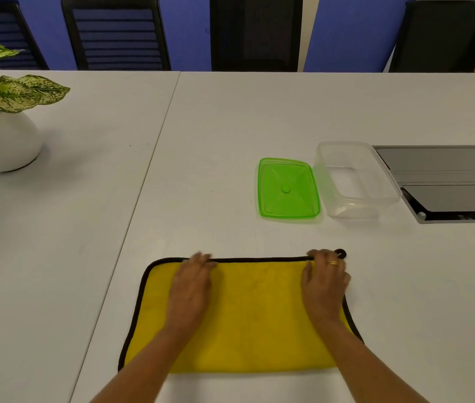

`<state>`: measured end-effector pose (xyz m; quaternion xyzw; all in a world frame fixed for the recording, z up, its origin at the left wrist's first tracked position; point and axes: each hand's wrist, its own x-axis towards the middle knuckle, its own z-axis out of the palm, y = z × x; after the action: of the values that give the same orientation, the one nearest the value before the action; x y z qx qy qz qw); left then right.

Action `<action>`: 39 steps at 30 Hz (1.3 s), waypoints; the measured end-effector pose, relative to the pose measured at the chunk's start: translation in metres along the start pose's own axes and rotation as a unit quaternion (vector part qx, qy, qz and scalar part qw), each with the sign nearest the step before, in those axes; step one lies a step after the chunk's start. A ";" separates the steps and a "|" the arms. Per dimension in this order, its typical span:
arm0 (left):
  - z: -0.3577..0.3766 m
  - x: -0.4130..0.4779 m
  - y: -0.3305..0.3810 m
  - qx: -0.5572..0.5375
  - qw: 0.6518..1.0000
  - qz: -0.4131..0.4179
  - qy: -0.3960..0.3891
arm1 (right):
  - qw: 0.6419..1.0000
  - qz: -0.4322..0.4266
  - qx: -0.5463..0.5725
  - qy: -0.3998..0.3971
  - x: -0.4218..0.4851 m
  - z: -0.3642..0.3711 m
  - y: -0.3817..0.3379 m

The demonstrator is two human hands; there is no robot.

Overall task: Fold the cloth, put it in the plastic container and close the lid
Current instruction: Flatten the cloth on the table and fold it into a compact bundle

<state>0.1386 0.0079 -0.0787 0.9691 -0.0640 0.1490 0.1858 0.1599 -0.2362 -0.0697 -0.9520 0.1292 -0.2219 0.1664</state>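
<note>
The cloth, yellow with a dark binding, is lying spread on the white surface close to the person, and it is being pressed down along its far edge. The near edge shows no binding, so one fold is judged to be already made, though this cannot be confirmed. The left hand is being laid flat, palm down, with fingers extended to the far hem; nothing is gripped by it. The right hand is being held at the far right corner beside a small hanging loop, fingers curled over the hem; whether the edge is pinched or merely pressed cannot be told.

The plastic container is standing open and empty, well beyond the cloth to the right, with the green lid lying just beside it on its left. Most of the task is being judged as outstanding: further folding is needed to suit the container, then placement inside, then the closing of the lid.
</note>
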 end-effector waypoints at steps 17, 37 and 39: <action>0.020 0.003 0.043 0.062 0.976 0.016 -0.207 | 0.951 -0.176 -0.014 -0.255 -0.051 0.021 -0.062; -0.019 -0.051 -0.034 0.061 0.980 -0.148 -0.116 | 0.972 -0.055 -0.057 -0.220 -0.025 -0.009 0.039; -0.021 -0.052 -0.036 0.057 0.979 -0.154 -0.122 | 0.976 -0.042 -0.065 -0.204 -0.025 -0.008 0.035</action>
<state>0.0899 0.0524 -0.0881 0.9873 0.0721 0.0025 0.1415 0.1289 -0.2625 -0.0856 -0.9905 0.0670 -0.0214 0.1180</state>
